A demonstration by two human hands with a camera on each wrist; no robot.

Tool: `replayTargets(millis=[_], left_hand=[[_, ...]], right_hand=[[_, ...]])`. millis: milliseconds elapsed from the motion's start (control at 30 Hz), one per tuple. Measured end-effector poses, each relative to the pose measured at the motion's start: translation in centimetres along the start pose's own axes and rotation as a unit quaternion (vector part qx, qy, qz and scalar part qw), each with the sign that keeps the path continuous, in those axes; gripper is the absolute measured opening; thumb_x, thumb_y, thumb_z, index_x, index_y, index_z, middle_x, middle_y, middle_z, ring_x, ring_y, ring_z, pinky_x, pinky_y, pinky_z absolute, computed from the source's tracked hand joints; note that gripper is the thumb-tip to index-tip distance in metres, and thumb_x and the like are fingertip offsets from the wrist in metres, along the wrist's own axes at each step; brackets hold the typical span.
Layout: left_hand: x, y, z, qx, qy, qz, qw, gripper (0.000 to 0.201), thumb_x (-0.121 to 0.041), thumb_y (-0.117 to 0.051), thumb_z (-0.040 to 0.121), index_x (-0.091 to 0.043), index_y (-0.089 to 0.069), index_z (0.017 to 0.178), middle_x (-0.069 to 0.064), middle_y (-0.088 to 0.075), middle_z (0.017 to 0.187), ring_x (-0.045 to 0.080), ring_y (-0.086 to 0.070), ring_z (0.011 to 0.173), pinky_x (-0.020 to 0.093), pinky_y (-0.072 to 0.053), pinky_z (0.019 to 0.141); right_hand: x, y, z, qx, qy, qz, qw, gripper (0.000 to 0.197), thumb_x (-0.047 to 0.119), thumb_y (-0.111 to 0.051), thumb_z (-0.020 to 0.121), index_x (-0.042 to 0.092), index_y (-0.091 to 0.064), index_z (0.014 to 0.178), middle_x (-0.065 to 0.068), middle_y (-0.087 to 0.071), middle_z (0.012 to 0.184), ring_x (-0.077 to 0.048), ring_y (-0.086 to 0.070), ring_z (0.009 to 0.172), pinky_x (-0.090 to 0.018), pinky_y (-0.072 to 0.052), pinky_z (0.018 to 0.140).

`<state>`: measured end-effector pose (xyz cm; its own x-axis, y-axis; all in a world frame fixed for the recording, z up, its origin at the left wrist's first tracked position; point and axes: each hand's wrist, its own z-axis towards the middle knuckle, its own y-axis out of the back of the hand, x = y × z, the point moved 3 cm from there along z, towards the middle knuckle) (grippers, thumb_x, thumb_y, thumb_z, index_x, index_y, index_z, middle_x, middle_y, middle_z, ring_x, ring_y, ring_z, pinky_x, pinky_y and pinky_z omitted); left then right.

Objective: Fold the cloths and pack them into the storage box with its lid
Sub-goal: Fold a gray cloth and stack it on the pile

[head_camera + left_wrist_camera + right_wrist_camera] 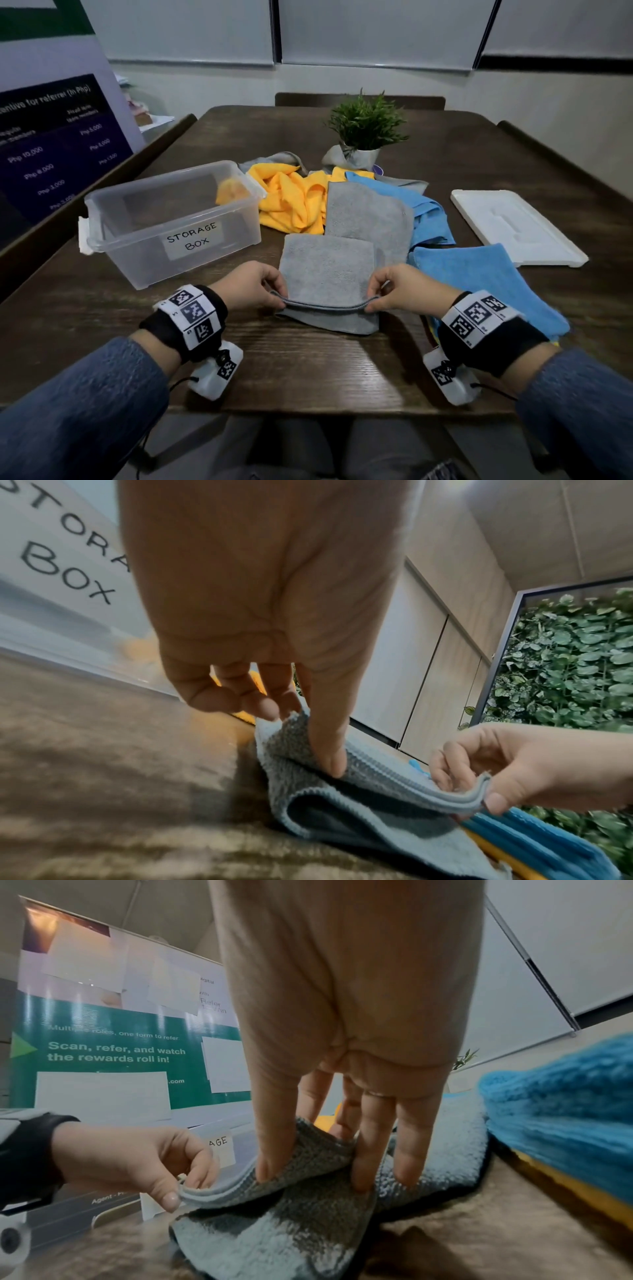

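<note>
A grey cloth [327, 274] lies partly folded on the table in front of me. My left hand [274, 294] pinches the left corner of its near double edge, and my right hand [375, 301] pinches the right corner, lifting that edge slightly. The left wrist view shows the thumb [329, 753] pressing on the grey cloth [359, 804]; the right wrist view shows thumb and fingers [363, 1164] gripping the grey cloth [308, 1161]. The clear storage box [102, 219], labelled, stands at the left. Its white lid [513, 226] lies at the right.
A second grey cloth [366, 212], crumpled yellow cloths [291, 198] and a blue cloth [428, 212] lie behind. A folded blue cloth [479, 277] sits by my right wrist, on other folded ones. A potted plant [363, 130] stands further back. Chairs edge the table.
</note>
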<state>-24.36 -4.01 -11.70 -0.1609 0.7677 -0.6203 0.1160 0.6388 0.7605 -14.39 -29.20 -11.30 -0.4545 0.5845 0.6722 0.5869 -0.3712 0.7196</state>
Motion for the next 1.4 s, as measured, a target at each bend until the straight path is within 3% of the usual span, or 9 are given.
replayTargets(millis=[400,533,667,800,867,967,1167,1300,1400], left_hand=[[0.5,-0.9,0.1,0.112,0.044,-0.002,0.993,0.020,-0.030,-0.086,0.068,-0.021,-0.074,0.082,-0.015,-0.066,0.071,-0.009,-0.057,0.061,0.007,-0.039,0.056],[0.9,0.1,1.8,-0.012,0.053,-0.012,0.998,0.030,-0.046,-0.078,0.073,-0.018,-0.068,0.079,-0.005,-0.069,0.079,0.008,-0.061,0.072,0.021,-0.047,0.063],[0.1,1.5,4.5,-0.140,0.085,-0.007,0.986,0.040,-0.047,-0.069,0.083,-0.014,-0.056,0.102,-0.002,-0.060,0.098,0.014,-0.056,0.090,0.025,-0.045,0.072],[-0.1,0.9,7.3,-0.078,0.164,-0.039,0.983,0.064,-0.047,-0.068,0.083,-0.007,-0.041,0.125,0.004,-0.053,0.112,0.018,-0.053,0.098,0.030,-0.048,0.075],[0.2,0.6,8.2,-0.061,0.188,-0.068,0.978,0.080,-0.045,-0.076,0.077,-0.004,-0.035,0.132,0.007,-0.052,0.118,0.020,-0.053,0.104,0.028,-0.047,0.075],[1.1,0.8,9.1,-0.034,0.209,-0.058,0.976,0.086,-0.047,-0.084,0.066,-0.003,-0.045,0.129,0.007,-0.058,0.122,0.021,-0.057,0.108,0.031,-0.047,0.087],[0.6,0.8,8.6,0.019,0.112,-0.206,0.972,0.046,-0.018,-0.077,0.079,-0.008,-0.058,0.119,-0.002,-0.066,0.107,0.002,-0.061,0.086,0.012,-0.048,0.065],[-0.4,1.4,7.3,0.001,0.029,-0.310,0.950,0.056,-0.028,-0.070,0.087,-0.012,-0.046,0.135,0.006,-0.063,0.126,0.018,-0.064,0.109,0.038,-0.053,0.094],[-1.2,2.1,6.0,-0.055,-0.004,-0.360,0.931,0.076,-0.044,-0.071,0.074,-0.017,-0.042,0.139,0.006,-0.062,0.128,0.022,-0.062,0.114,0.047,-0.048,0.100]], right_hand=[[-0.8,-1.5,-0.5,0.094,-0.007,-0.024,0.995,0.021,0.038,-0.085,0.068,0.020,-0.075,0.072,0.007,-0.071,0.076,-0.002,-0.062,0.071,-0.022,-0.050,0.073],[-0.2,0.9,0.2,0.012,-0.061,-0.034,0.997,0.031,0.051,-0.074,0.076,0.020,-0.071,0.077,-0.001,-0.070,0.076,-0.012,-0.061,0.067,-0.029,-0.052,0.066],[0.1,3.1,2.2,-0.084,-0.110,-0.015,0.990,0.048,0.042,-0.071,0.084,0.019,-0.054,0.122,-0.004,-0.058,0.116,-0.017,-0.060,0.096,-0.029,-0.051,0.078],[-0.2,3.0,4.7,-0.033,-0.176,-0.001,0.984,0.087,0.050,-0.068,0.084,0.015,-0.022,0.149,-0.010,-0.042,0.146,-0.024,-0.055,0.114,-0.032,-0.049,0.086],[-0.6,2.7,5.8,-0.013,-0.205,-0.017,0.979,0.086,0.052,-0.069,0.082,0.010,-0.029,0.145,-0.009,-0.050,0.137,-0.023,-0.057,0.110,-0.032,-0.051,0.084],[-0.8,2.4,6.7,0.015,-0.249,-0.029,0.968,0.063,0.055,-0.072,0.078,0.009,-0.050,0.115,0.000,-0.058,0.092,-0.015,-0.058,0.072,-0.023,-0.048,0.049],[-2.1,2.1,7.6,0.029,-0.234,-0.001,0.972,0.067,0.052,-0.078,0.072,0.016,-0.050,0.120,-0.002,-0.059,0.111,-0.018,-0.061,0.093,-0.030,-0.056,0.071],[-1.7,2.3,7.1,-0.017,-0.167,0.158,0.973,0.090,0.052,-0.083,0.064,0.014,-0.042,0.135,-0.003,-0.055,0.133,-0.023,-0.056,0.116,-0.041,-0.048,0.101],[-0.3,2.8,5.9,-0.063,-0.131,0.260,0.955,0.092,0.045,-0.083,0.069,0.012,-0.031,0.138,-0.005,-0.052,0.134,-0.022,-0.057,0.115,-0.040,-0.054,0.092]])
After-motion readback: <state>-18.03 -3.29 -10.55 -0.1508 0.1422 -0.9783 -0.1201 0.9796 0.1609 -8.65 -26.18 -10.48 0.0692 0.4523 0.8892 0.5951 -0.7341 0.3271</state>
